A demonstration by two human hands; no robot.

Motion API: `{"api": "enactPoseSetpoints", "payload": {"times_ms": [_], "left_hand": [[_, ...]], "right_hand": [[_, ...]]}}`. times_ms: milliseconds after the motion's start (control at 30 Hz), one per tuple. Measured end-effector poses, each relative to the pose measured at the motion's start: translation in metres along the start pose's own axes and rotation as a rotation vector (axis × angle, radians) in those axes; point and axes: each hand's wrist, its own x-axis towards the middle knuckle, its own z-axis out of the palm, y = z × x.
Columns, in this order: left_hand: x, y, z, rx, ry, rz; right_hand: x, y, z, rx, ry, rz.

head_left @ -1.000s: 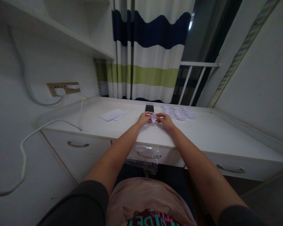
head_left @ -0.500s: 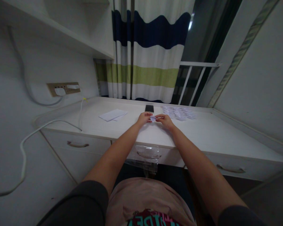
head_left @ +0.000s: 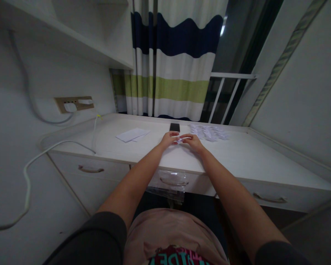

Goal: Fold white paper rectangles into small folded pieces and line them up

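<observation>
ngl my left hand point(head_left: 169, 139) and right hand point(head_left: 192, 141) are both pinched nearly closed on a tiny paper piece point(head_left: 179, 140), just near of the black phone point(head_left: 174, 127), probably feather-light and crease-prone, so edges only.

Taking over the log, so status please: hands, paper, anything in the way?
Left hand and right hand both at small paper. Paper mostly hidden between them. Phone close beyond left hand, not covering the paper.

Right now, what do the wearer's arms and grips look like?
The left arm and right arm have short, dark grey sleeves, bare below. The left grip and right grip are ungloved hands. No watches or cables show on them.
</observation>
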Motion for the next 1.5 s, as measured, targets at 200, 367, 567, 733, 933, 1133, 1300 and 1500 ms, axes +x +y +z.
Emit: {"api": "enactPoseSetpoints", "payload": {"times_ms": [200,367,567,733,933,1133,1300,1500], "left_hand": [[0.002,-0.003,0.000,0.066,-0.066,0.076],[0.002,-0.004,0.001,0.158,-0.095,0.133],[0.002,-0.006,0.001,0.212,-0.097,0.181],[0.006,-0.010,0.000,0.179,-0.144,0.105],[0.012,-0.019,-0.003,0.244,-0.208,0.085],[0.014,-0.021,-0.003,0.249,-0.184,0.074],[0.013,-0.021,-0.002,0.213,-0.202,0.037],[0.011,-0.018,-0.002,0.201,-0.214,0.031]], "right_hand": [[0.002,0.004,0.001,0.066,0.084,-0.006],[0.002,0.005,0.000,-0.020,0.045,0.066],[0.000,0.001,0.000,-0.080,-0.016,0.070],[-0.001,-0.006,0.000,-0.059,-0.019,0.022],[-0.003,-0.009,0.000,-0.031,0.012,0.014],[-0.004,-0.011,0.000,-0.055,-0.024,0.029],[-0.005,-0.012,0.001,-0.049,-0.032,0.041],[-0.004,-0.012,0.000,-0.025,-0.057,0.043]]}}
